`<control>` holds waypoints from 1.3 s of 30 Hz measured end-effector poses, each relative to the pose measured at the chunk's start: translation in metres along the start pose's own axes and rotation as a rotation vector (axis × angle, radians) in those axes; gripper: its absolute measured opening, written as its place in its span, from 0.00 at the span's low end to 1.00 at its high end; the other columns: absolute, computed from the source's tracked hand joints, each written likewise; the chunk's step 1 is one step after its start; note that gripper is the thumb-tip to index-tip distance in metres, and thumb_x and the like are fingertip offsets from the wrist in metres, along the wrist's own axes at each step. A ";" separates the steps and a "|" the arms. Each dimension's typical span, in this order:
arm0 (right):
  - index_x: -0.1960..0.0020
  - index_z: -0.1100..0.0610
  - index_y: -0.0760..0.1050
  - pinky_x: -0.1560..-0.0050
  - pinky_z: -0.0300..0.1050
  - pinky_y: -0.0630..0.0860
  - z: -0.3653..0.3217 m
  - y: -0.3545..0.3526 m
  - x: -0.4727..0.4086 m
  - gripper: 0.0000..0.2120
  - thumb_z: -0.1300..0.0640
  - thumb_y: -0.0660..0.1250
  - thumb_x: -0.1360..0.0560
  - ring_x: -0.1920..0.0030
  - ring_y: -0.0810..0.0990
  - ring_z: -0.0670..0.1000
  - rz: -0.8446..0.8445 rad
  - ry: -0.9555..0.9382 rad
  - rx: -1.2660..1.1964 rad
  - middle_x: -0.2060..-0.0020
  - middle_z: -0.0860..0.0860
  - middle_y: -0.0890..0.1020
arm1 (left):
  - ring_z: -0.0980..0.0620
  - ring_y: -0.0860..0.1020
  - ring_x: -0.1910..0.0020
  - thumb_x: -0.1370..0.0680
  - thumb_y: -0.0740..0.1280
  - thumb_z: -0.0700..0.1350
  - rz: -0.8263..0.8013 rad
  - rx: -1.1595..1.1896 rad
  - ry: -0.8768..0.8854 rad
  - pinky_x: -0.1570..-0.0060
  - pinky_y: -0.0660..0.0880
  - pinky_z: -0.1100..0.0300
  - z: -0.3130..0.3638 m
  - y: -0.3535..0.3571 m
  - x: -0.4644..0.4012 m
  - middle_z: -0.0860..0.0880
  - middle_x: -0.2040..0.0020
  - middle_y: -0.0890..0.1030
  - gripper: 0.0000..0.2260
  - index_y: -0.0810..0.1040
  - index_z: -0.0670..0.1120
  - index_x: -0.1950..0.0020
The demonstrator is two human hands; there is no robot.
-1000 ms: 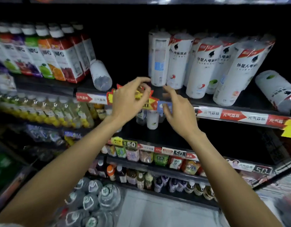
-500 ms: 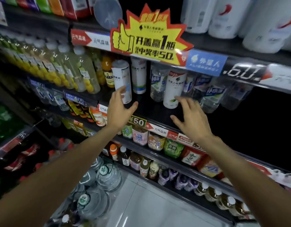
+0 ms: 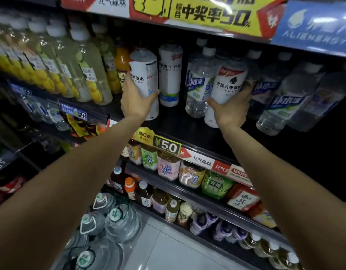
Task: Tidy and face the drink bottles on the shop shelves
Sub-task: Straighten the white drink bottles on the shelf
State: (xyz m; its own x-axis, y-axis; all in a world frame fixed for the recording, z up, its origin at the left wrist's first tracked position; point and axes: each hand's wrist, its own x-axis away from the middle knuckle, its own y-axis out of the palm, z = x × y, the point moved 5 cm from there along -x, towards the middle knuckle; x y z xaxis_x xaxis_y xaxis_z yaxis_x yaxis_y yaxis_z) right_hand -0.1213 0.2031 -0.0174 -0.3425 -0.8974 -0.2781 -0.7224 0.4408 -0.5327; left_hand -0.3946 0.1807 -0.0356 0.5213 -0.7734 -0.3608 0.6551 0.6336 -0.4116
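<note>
Above my shelf hung a yellow starburst promo sign [image 3: 211, 13], and just to its right a blue brand card [image 3: 312, 26], both clipped along the upper shelf edge. On the rail below me sat a black and yellow price tag [image 3: 167, 147] reading 5.0, with a round yellow label [image 3: 144, 135] touching its left end and a red and white rail strip [image 3: 203, 159] running off to its right. Pale floor tiles [image 3: 164, 250] showed at the bottom, beside the lowest shelf

left hand [image 3: 136, 103] now grips white bottle [image 3: 144, 75] | right hand [image 3: 229, 111] now grips white-labelled bottle [image 3: 227, 84]
</note>
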 end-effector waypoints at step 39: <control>0.37 0.45 0.60 0.41 0.33 0.70 -0.262 -0.248 0.054 0.37 0.51 0.80 0.36 0.42 0.74 0.43 0.119 -0.590 -0.401 0.43 0.48 0.74 | 0.64 0.73 0.40 0.35 0.80 0.50 -0.181 0.320 0.597 0.41 0.71 0.68 0.323 -0.175 -0.011 0.62 0.40 0.73 0.38 0.63 0.51 0.31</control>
State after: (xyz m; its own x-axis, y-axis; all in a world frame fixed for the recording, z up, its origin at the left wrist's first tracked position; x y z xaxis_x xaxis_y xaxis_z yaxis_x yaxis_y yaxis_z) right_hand -0.1180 0.0405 0.3094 -0.1334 -0.6345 -0.7613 -0.9039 0.3929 -0.1691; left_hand -0.3383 0.0712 0.3108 0.0596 -0.6638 -0.7455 0.8800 0.3874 -0.2747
